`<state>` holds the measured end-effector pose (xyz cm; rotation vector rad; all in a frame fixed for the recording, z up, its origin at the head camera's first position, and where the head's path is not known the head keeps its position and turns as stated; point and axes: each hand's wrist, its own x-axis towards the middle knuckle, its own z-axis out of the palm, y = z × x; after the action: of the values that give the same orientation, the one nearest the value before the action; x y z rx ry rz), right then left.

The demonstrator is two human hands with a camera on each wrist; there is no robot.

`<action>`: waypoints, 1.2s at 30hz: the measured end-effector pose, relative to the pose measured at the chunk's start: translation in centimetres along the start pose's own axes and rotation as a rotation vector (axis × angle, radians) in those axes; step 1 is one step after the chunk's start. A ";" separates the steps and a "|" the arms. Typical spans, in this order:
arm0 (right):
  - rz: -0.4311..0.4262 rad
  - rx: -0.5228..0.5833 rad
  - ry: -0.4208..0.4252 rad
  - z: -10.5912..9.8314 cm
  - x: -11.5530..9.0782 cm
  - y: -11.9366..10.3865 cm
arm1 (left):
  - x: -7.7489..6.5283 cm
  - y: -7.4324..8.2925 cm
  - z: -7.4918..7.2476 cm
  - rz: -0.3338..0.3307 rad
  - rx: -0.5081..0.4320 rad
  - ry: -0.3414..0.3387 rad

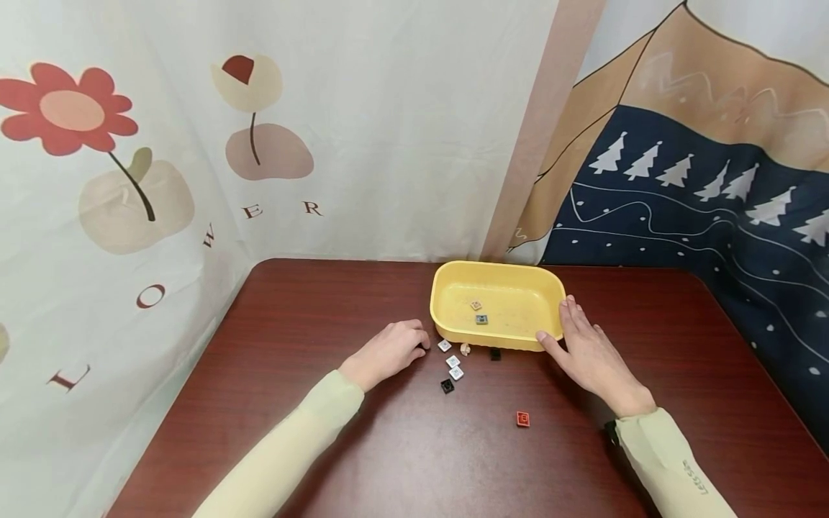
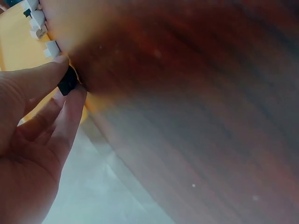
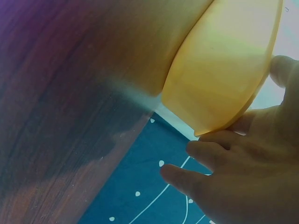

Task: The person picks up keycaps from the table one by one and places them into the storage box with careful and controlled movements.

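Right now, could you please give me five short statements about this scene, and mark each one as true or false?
1. The left hand pinches a small black piece. True.
2. The right hand holds the red piece. False: it rests against the yellow tub, and the red piece lies on the table.
3. A grey piece and a beige piece lie inside the yellow tub. True.
4. The three white pieces lie inside the yellow tub. False: they lie on the table, outside it.
5. The red piece lies apart from the three white pieces. True.
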<state>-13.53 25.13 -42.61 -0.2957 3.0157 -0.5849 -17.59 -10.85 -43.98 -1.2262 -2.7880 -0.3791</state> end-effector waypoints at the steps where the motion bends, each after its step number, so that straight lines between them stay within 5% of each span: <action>1: 0.001 -0.001 -0.001 0.0 0.0 0.0 | 0.0 0.0 -0.1 -0.005 0.002 -0.003; 8: 0.001 -0.003 -0.003 0.0 0.0 -0.1 | -0.5 0.1 -0.9 -0.005 -0.007 0.026; 36: 0.002 0.005 -0.007 -0.2 -0.2 -0.2 | -1.9 0.5 -2.4 0.026 -0.071 0.347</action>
<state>-13.35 25.04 -42.35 -0.2936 3.0067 -0.5894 -16.05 -12.46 -41.85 -1.0866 -2.4804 -0.6274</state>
